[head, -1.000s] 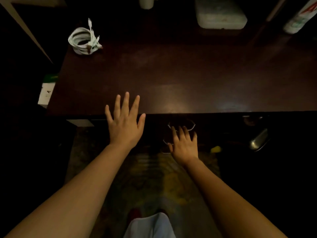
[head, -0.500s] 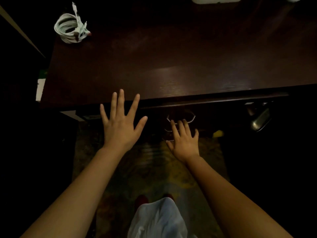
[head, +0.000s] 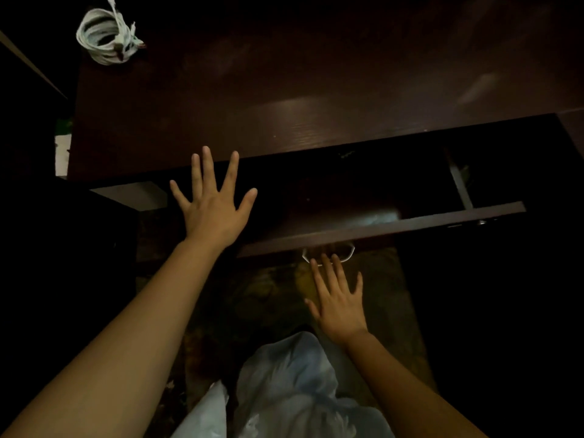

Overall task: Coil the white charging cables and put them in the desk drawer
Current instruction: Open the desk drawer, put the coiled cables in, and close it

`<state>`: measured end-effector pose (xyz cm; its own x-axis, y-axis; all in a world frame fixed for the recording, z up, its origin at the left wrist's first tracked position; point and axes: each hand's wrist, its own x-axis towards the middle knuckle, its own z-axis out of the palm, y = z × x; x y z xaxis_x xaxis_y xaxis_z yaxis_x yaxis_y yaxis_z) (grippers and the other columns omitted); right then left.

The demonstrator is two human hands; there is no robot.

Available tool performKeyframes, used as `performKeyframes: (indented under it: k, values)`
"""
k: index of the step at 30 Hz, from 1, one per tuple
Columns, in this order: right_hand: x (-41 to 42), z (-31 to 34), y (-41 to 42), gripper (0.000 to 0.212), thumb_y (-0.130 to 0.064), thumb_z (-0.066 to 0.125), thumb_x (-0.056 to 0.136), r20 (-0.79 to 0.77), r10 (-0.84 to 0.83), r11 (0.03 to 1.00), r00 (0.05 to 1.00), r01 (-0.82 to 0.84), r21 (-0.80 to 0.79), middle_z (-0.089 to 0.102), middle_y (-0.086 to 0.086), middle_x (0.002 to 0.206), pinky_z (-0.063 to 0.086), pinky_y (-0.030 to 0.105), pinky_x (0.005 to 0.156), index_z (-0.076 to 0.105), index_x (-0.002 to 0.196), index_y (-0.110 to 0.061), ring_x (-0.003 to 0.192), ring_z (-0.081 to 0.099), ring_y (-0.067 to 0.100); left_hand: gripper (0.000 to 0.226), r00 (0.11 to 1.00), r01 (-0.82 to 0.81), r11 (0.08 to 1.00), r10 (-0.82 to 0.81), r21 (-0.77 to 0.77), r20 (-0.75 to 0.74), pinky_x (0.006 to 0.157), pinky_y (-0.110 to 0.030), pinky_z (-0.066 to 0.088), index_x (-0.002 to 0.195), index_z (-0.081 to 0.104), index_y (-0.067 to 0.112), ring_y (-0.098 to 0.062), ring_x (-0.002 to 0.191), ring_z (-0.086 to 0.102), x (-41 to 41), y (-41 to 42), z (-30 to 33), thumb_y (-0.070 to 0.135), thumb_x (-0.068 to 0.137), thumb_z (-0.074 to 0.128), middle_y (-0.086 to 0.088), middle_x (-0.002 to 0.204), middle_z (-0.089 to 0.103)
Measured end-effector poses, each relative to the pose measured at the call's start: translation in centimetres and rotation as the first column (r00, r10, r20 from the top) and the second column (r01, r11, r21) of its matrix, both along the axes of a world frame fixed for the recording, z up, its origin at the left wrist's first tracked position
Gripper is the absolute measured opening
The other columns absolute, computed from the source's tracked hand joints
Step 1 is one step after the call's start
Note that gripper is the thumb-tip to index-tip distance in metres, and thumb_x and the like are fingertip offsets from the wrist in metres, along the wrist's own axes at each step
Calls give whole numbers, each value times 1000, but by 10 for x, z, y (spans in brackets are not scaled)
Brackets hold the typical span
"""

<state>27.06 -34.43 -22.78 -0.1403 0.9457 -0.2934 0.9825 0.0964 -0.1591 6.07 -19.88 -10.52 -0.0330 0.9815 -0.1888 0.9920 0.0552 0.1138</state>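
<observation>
Hands (head: pixel 212 213) (head: pixel 339 303) spread flat | drawer (head: pixel 379 230) out, long axis left-right

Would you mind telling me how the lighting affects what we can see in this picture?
Head view: very dim; soft glare streaks the desk top, the open drawer interior is mostly black, the coiled white cables stand out, edges are slightly blurred.

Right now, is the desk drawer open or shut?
Open. The drawer front stands out from the desk, and the dark inside shows between them.
</observation>
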Motion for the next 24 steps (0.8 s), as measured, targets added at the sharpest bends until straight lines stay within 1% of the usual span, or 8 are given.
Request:
performKeyframes:
  k: [5, 8, 10, 15, 17, 20, 22, 24]
  values:
    - [6, -1, -43, 78, -60, 38, 83, 30, 0, 999, 1000, 2, -52, 20, 6, 152, 21, 62, 103, 14, 147, -23, 143, 6, 25, 68, 1000, -1, 1000, 1, 1, 4, 109, -61, -9, 143, -15, 38, -23, 141, -25, 1, -1, 0, 64, 88, 16, -7, 154, -26]
    - [8, 1, -59, 76, -59, 36, 84, 38, 6, 998, 999, -4, -58, 20, 7, 153, 12, 62, 109, 14, 147, -23, 144, -3, 23, 68, 1000, -1, 1000, 1, -3, -6, 108, -61, -9, 143, -14, 38, -23, 141, -25, 1, 0, 0, 64, 89, 17, -7, 154, -25]
    - [8, 3, -62, 74, -59, 36, 84, 38, 1, 997, 999, 1, -73, 20, 6, 153, 7, 59, 106, 14, 146, -24, 144, -5, 21, 68, 1000, -2, 1000, 2, -7, -4, 108, -61, -9, 143, -14, 38, -23, 141, -25, 0, 1, 1, 64, 88, 17, -7, 154, -26]
    - [6, 7, -65, 75, -59, 36, 85, 32, -25, 995, 999, 28, -92, 18, 6, 152, 5, 58, 106, 13, 147, -24, 143, -7, 21, 68, 1000, -5, 1000, 5, 0, -4, 108, -62, -9, 144, -13, 38, -22, 141, -24, 1, 0, 0, 64, 89, 17, -6, 154, -25]
    - [5, 10, -65, 75, -58, 36, 84, 29, -34, 995, 999, 37, -94, 19, 5, 152, 7, 60, 107, 14, 146, -23, 143, -5, 22, 68, 1000, -7, 1000, 7, 2, -3, 108, -62, -9, 144, -12, 37, -22, 141, -24, 2, 0, 0, 63, 89, 18, -6, 155, -25]
    - [4, 13, -64, 73, -58, 37, 84, 40, -36, 992, 999, 40, -118, 30, 7, 151, 20, 61, 105, 21, 146, -22, 144, 7, 26, 68, 1000, -7, 1000, 7, 6, -8, 108, -62, -9, 143, -13, 38, -22, 141, -25, 2, 0, -1, 63, 89, 18, -6, 154, -25]
    - [4, 16, -63, 72, -58, 37, 84, 49, -31, 990, 998, 37, -137, 38, 8, 148, 23, 61, 102, 26, 144, -22, 140, 15, 24, 68, 1000, -8, 1000, 8, 8, -13, 108, -62, -9, 143, -13, 37, -22, 141, -25, 1, 1, -1, 63, 89, 19, -6, 154, -25]
    - [5, 17, -63, 70, -58, 36, 84, 51, -22, 990, 998, 28, -136, 42, 7, 146, 24, 60, 101, 30, 143, -22, 139, 19, 24, 69, 1000, -7, 1000, 7, 8, -17, 108, -62, -9, 143, -14, 37, -23, 141, -25, 1, 2, -1, 63, 89, 19, -6, 154, -26]
